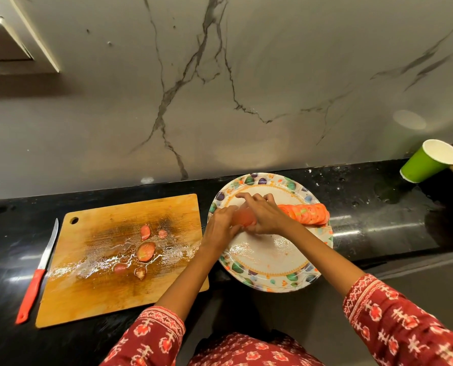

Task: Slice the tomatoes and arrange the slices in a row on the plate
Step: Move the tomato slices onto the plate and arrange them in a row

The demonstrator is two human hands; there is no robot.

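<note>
A stack of tomato slices (244,217) is gripped between left hand (221,225) and right hand (265,216) over the plate (267,273), apparently to extend the row (306,213) leftward

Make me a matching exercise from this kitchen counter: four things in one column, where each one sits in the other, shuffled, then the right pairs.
Things:
1. knife
2. green cup
3. tomato offcuts
4. row of tomato slices

Places:
A. on the patterned plate
B. on the wet cutting board
C. on the counter, left of the board
D. tipped over at the far right of the counter

Pairs: 1-C, 2-D, 3-B, 4-A
</note>
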